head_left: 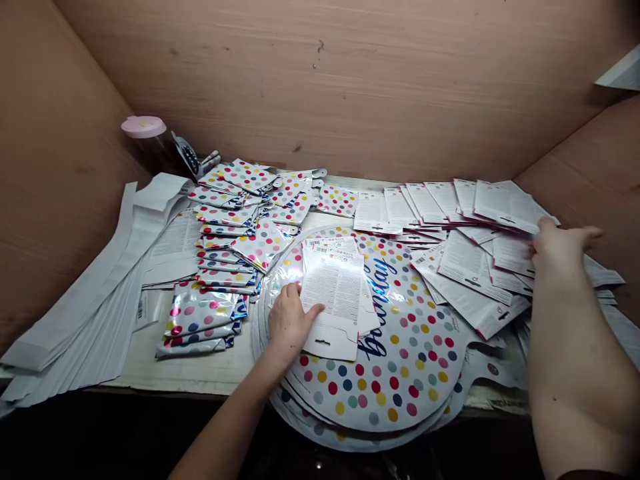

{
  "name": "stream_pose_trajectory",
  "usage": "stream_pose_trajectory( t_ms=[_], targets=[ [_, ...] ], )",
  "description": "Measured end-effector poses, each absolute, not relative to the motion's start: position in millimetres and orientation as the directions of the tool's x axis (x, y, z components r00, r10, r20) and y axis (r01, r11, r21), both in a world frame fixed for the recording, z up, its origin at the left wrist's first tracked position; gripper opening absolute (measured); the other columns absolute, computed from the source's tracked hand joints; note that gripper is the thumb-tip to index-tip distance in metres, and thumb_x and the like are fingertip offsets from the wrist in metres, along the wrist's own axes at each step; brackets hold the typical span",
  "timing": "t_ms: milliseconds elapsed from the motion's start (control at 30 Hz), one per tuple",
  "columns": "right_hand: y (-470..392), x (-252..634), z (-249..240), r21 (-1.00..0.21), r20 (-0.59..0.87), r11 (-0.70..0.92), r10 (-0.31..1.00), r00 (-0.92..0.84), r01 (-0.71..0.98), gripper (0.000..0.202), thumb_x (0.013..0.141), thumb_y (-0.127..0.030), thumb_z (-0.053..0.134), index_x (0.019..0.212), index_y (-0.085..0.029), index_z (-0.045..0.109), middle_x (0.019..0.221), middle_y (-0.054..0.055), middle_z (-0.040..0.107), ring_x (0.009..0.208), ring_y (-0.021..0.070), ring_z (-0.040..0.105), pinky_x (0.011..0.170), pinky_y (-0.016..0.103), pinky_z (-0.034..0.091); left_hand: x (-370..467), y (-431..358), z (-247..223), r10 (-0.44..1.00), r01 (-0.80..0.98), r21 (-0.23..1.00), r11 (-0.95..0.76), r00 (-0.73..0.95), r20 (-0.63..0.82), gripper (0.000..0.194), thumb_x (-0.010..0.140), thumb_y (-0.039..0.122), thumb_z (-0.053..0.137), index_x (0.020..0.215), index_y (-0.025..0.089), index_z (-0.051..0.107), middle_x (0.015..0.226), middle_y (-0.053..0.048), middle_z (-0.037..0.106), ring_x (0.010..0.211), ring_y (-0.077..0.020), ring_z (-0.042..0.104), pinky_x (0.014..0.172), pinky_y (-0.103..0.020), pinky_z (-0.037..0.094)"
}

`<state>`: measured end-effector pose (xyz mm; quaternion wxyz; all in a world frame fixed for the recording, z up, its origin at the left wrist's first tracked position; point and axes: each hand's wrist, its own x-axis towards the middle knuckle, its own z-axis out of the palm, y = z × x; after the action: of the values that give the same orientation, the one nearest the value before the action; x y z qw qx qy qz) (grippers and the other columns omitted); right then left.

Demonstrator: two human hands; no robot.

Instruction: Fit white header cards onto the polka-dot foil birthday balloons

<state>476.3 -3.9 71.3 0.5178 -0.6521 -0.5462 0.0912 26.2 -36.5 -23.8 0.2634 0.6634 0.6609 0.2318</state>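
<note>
My left hand (293,323) is closed at the left edge of a white printed card (333,300), with the thumb over its face. More cards lie partly under that one. They rest on a stack of round polka-dot foil balloons (370,393) with blue lettering. At the right, my right hand (557,237) is over spread rows of white printed card packs (470,263). One of its fingers stretches out to the right and the others are blurred beside the packs. I see nothing held in it.
Folded polka-dot foil packets (225,253) stand in piles left of centre. Long white paper strips (95,313) fan out at far left. A pink-lidded container (145,133) is in the back left corner. Cardboard walls (320,87) close in the back and sides.
</note>
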Motion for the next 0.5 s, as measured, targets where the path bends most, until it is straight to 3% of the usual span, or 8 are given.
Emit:
stream_pose_trajectory(
  t_ms=[67, 133, 167, 233, 267, 300, 367, 500],
  targets=[
    [-23, 442, 63, -0.821, 0.446, 0.098, 0.724, 0.526, 0.562, 0.052, 0.087, -0.066, 0.051, 0.059, -0.022, 0.060, 0.095, 0.012, 0.066, 0.076, 0.0208, 0.066, 0.053, 0.040, 0.037, 20, -38, -23, 0.999, 0.677, 0.736, 0.030, 0.001, -0.041, 0.022, 0.080, 0.032, 0.067, 0.086, 0.020, 0.049, 0.079, -0.004, 0.060, 0.079, -0.0276, 0.063, 0.071, -0.039, 0.048],
    [-54, 384, 49, -0.884, 0.341, 0.041, 0.737, 0.583, 0.465, 0.040, 0.088, -0.057, 0.057, 0.072, -0.021, 0.067, 0.089, 0.010, 0.067, 0.067, 0.0160, 0.064, 0.053, 0.036, 0.041, 16, -41, -21, 0.999, 0.565, 0.825, 0.036, -0.007, -0.038, 0.018, 0.088, 0.036, 0.057, 0.087, 0.022, 0.046, 0.073, -0.001, 0.060, 0.069, -0.0229, 0.064, 0.066, -0.035, 0.049],
    [-73, 349, 40, -0.959, 0.078, -0.074, 0.859, 0.506, 0.273, 0.033, 0.088, -0.052, 0.061, 0.083, -0.021, 0.070, 0.087, 0.008, 0.067, 0.067, 0.0154, 0.064, 0.058, 0.035, 0.047, 16, -43, -20, 0.999, 0.511, 0.859, 0.033, -0.008, -0.034, 0.018, 0.091, 0.039, 0.051, 0.093, 0.022, 0.045, 0.075, -0.001, 0.062, 0.068, -0.0208, 0.065, 0.064, -0.033, 0.050],
    [-109, 277, 25, -0.971, -0.172, -0.207, 0.952, 0.252, 0.119, 0.037, 0.087, -0.053, 0.061, 0.091, -0.018, 0.071, 0.075, 0.009, 0.068, 0.051, 0.0164, 0.062, 0.047, 0.033, 0.050, 16, -50, -18, 0.999, 0.345, 0.938, 0.036, -0.014, -0.033, 0.023, 0.095, 0.042, 0.044, 0.108, 0.022, 0.040, 0.086, -0.003, 0.066, 0.073, -0.0185, 0.068, 0.066, -0.030, 0.053],
    [-125, 244, 19, -0.940, -0.339, -0.334, 0.937, 0.079, -0.069, 0.039, 0.088, -0.053, 0.060, 0.103, -0.018, 0.068, 0.083, 0.010, 0.069, 0.051, 0.0170, 0.063, 0.045, 0.031, 0.051, 16, -55, -18, 0.999, 0.223, 0.974, 0.047, -0.017, -0.044, 0.027, 0.096, 0.041, 0.044, 0.115, 0.023, 0.038, 0.092, -0.004, 0.068, 0.078, -0.0181, 0.069, 0.069, -0.030, 0.054],
    [-137, 216, 14, -0.886, -0.416, -0.402, 0.909, 0.014, -0.231, 0.044, 0.087, -0.054, 0.060, 0.113, -0.019, 0.064, 0.085, 0.009, 0.070, 0.049, 0.0168, 0.063, 0.041, 0.029, 0.049, 17, -60, -18, 0.998, 0.083, 0.995, 0.061, -0.021, -0.059, 0.032, 0.096, 0.041, 0.047, 0.121, 0.024, 0.037, 0.098, -0.005, 0.068, 0.084, -0.0179, 0.070, 0.074, -0.031, 0.055],
    [-151, 177, 7, -0.771, -0.485, -0.426, 0.874, 0.004, -0.473, 0.053, 0.087, -0.052, 0.062, 0.127, -0.020, 0.053, 0.087, 0.007, 0.069, 0.045, 0.0141, 0.062, 0.037, 0.024, 0.045, 16, -73, -20, 0.995, -0.173, 0.981, 0.083, -0.030, -0.090, 0.041, 0.092, 0.037, 0.057, 0.128, 0.026, 0.039, 0.109, -0.005, 0.068, 0.097, -0.0175, 0.068, 0.084, -0.030, 0.054],
    [-147, 151, -1, -0.594, -0.509, -0.286, 0.857, 0.076, -0.752, 0.046, 0.082, -0.044, 0.070, 0.118, -0.019, 0.057, 0.081, 0.000, 0.061, 0.045, 0.0065, 0.051, 0.036, 0.017, 0.036, 13, -98, -32, 0.992, -0.255, 0.966, 0.036, -0.107, -0.065, 0.031, 0.090, 0.033, 0.063, 0.118, 0.025, 0.052, 0.111, -0.003, 0.068, 0.101, -0.0141, 0.066, 0.088, -0.023, 0.051]
  ],
)
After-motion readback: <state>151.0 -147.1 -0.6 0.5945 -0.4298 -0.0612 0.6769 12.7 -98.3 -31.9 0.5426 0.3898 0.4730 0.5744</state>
